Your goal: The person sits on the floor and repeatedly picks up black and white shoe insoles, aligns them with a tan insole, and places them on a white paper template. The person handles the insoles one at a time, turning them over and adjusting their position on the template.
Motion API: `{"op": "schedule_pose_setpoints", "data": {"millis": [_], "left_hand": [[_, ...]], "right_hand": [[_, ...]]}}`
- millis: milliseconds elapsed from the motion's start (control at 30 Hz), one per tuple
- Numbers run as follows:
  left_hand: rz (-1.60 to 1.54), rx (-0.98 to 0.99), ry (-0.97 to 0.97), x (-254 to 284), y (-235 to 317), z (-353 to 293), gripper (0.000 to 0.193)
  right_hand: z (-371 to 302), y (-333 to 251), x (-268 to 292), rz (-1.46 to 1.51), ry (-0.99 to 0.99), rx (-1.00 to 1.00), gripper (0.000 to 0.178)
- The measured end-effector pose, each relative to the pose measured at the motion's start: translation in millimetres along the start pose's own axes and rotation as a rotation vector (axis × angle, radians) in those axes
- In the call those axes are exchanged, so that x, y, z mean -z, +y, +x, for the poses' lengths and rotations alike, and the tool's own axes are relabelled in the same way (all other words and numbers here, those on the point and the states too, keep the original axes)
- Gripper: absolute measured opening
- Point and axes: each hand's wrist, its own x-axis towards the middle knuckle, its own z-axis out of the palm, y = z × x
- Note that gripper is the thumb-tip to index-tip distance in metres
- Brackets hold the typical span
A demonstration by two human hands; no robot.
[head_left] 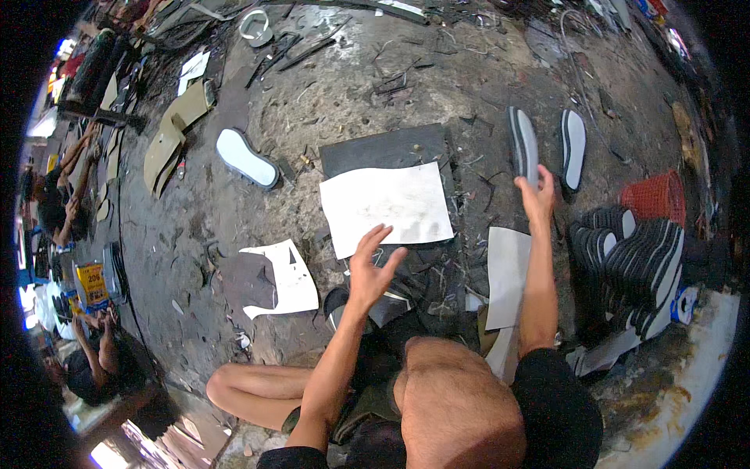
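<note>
My right hand (537,202) grips the near end of a shoe sole (521,141), dark-edged with a lighter top and slightly blurred. To its right, another sole (573,148) with a pale top lies on the ground. My left hand (370,270) has its fingers spread, over the near edge of a white sheet (387,203), and holds nothing; I cannot tell whether it touches the sheet. Under that sheet, a dark board (383,148) shows at the far side. A third sole (247,158), white on top, lies left of the board.
Stacked soles (644,262) stand at my right, by a red basket (655,195). A cut white offcut (291,285) lies near my left knee, and a pale sheet (508,270) beside my right forearm. Scraps litter the dirty floor (312,94). Other people's arms (72,203) show far left.
</note>
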Motion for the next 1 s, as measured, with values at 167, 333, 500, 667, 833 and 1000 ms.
{"op": "schedule_pose_setpoints", "data": {"millis": [167, 333, 500, 667, 833, 1000], "left_hand": [[-0.839, 0.362, 0.012, -22, 29, 14, 0.079], [-0.699, 0.535, 0.004, 19, 32, 8, 0.070], [-0.280, 0.491, 0.074, 77, -5, -15, 0.048], [0.082, 0.253, 0.423, 146, -63, -57, 0.049], [0.435, 0.663, 0.367, 209, -120, -100, 0.058], [0.534, 0.121, 0.374, 142, -61, -80, 0.060]], "right_hand": [[-157, -83, -31, 0.327, -0.579, 0.179, 0.071], [-189, -120, -24, 0.568, -1.054, -0.126, 0.062], [-200, -103, -43, 0.465, -1.005, 0.094, 0.059], [-172, -119, -11, 0.333, -0.712, 0.217, 0.069], [-172, -114, -5, 0.803, -0.760, -0.129, 0.060], [-227, -94, -61, 0.802, -0.872, -0.208, 0.050]]}}
